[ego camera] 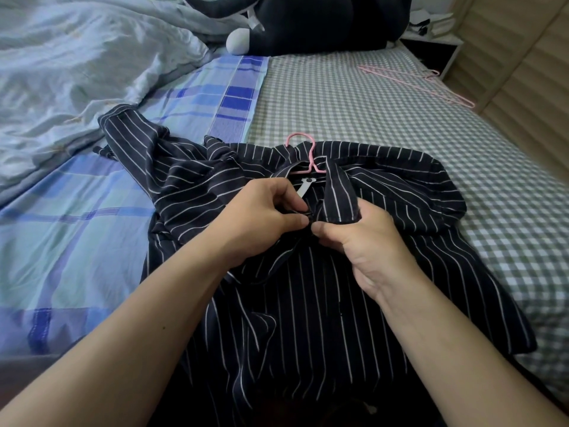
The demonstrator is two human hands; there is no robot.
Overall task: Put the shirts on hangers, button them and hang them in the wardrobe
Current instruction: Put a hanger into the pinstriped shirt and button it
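A dark navy shirt with thin white stripes (308, 303) lies spread on the bed, collar away from me. A pink hanger (303, 149) is inside it; only the hook and neck stick out above the collar. My left hand (261, 217) pinches the left front edge just below the collar. My right hand (360, 235) pinches the right front edge against it. Thumbs and fingertips of both hands meet at the top button, which they hide. A white neck label shows just above my left fingers.
Two more pink hangers (431, 84) lie on the green checked sheet (385, 118) at the far right. A rumpled pale blue duvet (77, 72) fills the far left. A dark plush toy (308, 23) sits at the bed's head. Beige panelled doors (529, 72) run along the right.
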